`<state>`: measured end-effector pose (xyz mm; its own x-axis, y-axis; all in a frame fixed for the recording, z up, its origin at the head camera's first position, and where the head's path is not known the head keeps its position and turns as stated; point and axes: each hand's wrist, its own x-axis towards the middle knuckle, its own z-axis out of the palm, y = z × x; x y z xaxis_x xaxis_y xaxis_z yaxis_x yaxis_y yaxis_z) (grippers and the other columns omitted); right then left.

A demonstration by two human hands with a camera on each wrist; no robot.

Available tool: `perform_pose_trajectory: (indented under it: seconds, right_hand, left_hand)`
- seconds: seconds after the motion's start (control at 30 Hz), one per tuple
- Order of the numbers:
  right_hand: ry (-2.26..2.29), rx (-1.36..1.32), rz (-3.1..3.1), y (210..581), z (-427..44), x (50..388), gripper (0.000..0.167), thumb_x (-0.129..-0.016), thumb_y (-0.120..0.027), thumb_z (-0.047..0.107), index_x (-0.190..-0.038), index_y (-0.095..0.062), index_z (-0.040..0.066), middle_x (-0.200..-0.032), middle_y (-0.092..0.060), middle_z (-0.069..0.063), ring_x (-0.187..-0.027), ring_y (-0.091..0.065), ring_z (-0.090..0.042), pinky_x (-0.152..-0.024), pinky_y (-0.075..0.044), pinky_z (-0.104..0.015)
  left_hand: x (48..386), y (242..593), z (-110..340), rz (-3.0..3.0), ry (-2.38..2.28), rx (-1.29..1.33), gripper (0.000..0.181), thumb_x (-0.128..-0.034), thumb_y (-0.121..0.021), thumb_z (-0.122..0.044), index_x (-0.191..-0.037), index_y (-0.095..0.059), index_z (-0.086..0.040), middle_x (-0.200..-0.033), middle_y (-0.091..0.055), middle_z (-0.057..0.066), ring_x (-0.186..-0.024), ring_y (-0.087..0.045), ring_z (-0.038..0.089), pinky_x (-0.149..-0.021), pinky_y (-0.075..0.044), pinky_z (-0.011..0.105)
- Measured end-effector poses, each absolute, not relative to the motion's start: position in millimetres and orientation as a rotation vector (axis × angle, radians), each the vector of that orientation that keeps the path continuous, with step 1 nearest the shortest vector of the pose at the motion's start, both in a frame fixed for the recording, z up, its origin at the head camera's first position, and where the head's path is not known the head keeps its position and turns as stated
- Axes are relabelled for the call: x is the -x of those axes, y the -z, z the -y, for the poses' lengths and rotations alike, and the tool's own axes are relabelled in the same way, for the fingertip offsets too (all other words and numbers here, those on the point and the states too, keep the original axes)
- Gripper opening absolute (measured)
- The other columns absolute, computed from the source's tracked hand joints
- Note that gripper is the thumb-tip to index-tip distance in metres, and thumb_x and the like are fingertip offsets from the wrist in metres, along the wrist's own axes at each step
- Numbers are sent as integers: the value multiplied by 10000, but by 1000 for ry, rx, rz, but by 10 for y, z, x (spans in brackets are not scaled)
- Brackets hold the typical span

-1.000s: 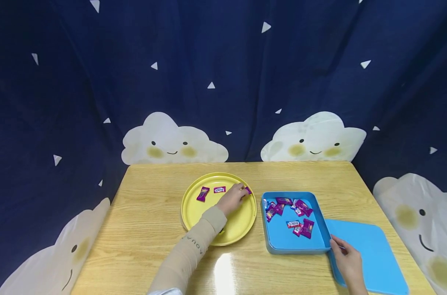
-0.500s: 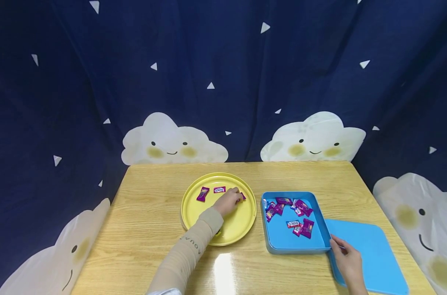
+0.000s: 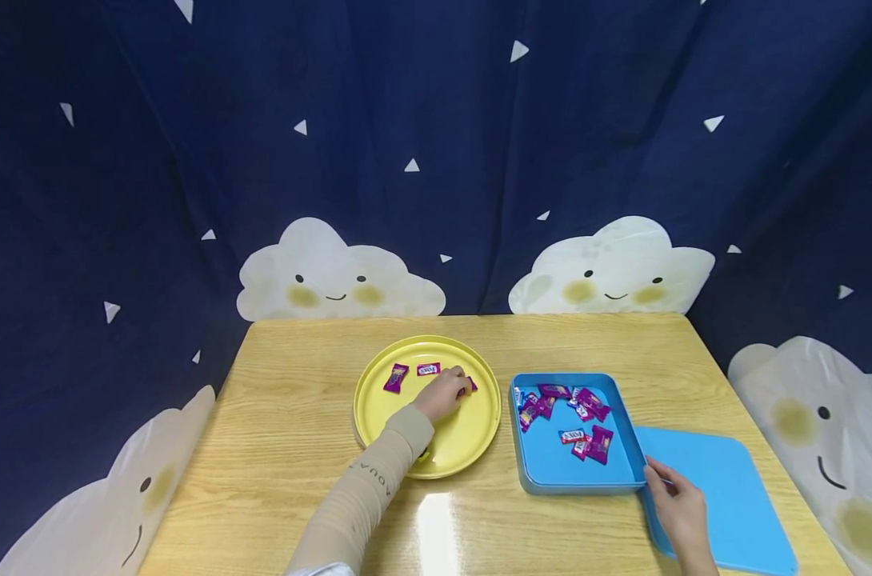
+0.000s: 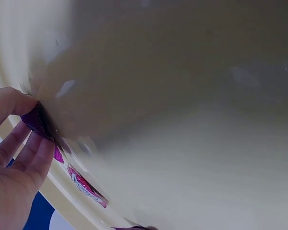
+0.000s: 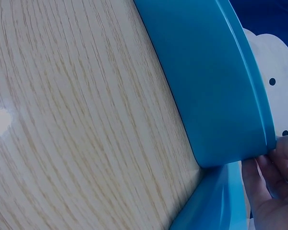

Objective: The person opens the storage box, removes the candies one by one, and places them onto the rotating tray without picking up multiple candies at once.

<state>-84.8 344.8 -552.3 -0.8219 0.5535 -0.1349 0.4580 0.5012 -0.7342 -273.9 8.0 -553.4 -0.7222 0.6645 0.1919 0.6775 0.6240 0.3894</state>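
In the head view my left hand [image 3: 439, 396] is over the yellow round tray [image 3: 465, 448]. Its thumb and fingers pinch a purple-wrapped candy [image 4: 36, 119], seen best in the left wrist view, low at the tray surface. Two more candies lie on the tray: a dark purple one [image 3: 396, 378] and a pink-and-white one [image 3: 428, 369]. Under my left wrist, a small dark item on the tray is mostly hidden. My right hand [image 3: 677, 510] holds the near right corner of the square blue box [image 3: 551, 474], thumb and fingers at its rim. Several wrapped candies [image 3: 599, 445] lie inside the box.
A flat blue lid [image 3: 724, 504] lies on the wooden table [image 3: 285, 416] at the right, partly under the box corner. Behind the table hangs a dark blue curtain [image 3: 378, 184] with cloud prints. The tray stands left of the box with a narrow gap.
My left hand has shifted slightly left and nearer from the tray's right rim, and the candy at its fingers has come along. My right hand and the box stay put.
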Motion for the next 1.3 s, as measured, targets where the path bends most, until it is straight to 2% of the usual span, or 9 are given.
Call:
perform_pose_trajectory:
  seconds: [0.23, 0.43, 0.6, 0.77, 0.97, 1.17, 1.3]
  right_hand:
    - [-1226, 866, 2626, 5522, -3456, 855, 424, -939, -484, 310, -1214, -569, -1, -1196, -550, -243, -704, -391, 138, -561, -425, -112]
    - [-1233, 881, 2641, 5519, -3451, 856, 436, -941, -472, 325, -1225, -562, 7, -1204, -544, -237, -780, -465, 15, -548, -444, -149]
    - [-1245, 874, 2635, 5531, -3463, 860, 442, -941, -471, 330, -1224, -561, 3, -1207, -539, -244, -700, -389, 140, -542, -446, -154]
    - [-1241, 874, 2625, 5523, -3463, 855, 413, -941, -479, 299, -1213, -571, 2, -1195, -551, -238, -691, -388, 155, -545, -448, -144]
    - [-1233, 897, 2636, 5522, -3467, 866, 431, -940, -478, 315, -1222, -561, 0, -1202, -541, -240, -792, -472, -10, -551, -434, -137]
    - [-1239, 853, 2620, 5525, -3462, 852, 458, -933, -486, 344, -1211, -566, -11, -1159, -564, -231, -891, -534, -198, -551, -453, -189]
    - [-1210, 851, 2616, 5532, -3461, 850, 498, -923, -484, 396, -1201, -578, -7, -1121, -591, -192, -832, -539, -124, -544, -483, -250]
  left_hand:
    - [2752, 5534, -85, 2837, 665, 1147, 178, -786, -598, 90, -855, -685, -50, -856, -542, 70, -775, -500, 150, -717, -448, 184]
    - [2744, 5514, -79, 2883, 632, 1125, 192, -774, -605, 85, -865, -683, -65, -869, -535, 52, -778, -494, 138, -710, -448, 187]
    - [2736, 5469, -67, 2889, 598, 1126, 202, -759, -608, 81, -874, -683, -68, -891, -558, 49, -795, -510, 145, -729, -455, 207]
    - [2768, 5482, -57, 2831, 604, 1137, 188, -757, -631, 20, -897, -697, -87, -896, -578, 41, -793, -528, 154, -724, -459, 228]
    - [2812, 5389, -88, 2784, 555, 1024, 353, -787, -616, -122, -1136, -618, -72, -1100, -576, 74, -988, -550, 213, -858, -456, 330]
    - [2862, 5255, -179, 2768, 458, 934, 583, -827, -598, -290, -1364, -410, -161, -1362, -418, 95, -1245, -386, 269, -1039, -303, 424]
    - [2884, 5159, -291, 2801, 414, 938, 694, -833, -591, -375, -1435, -286, -215, -1456, -297, 96, -1324, -275, 302, -1085, -203, 472]
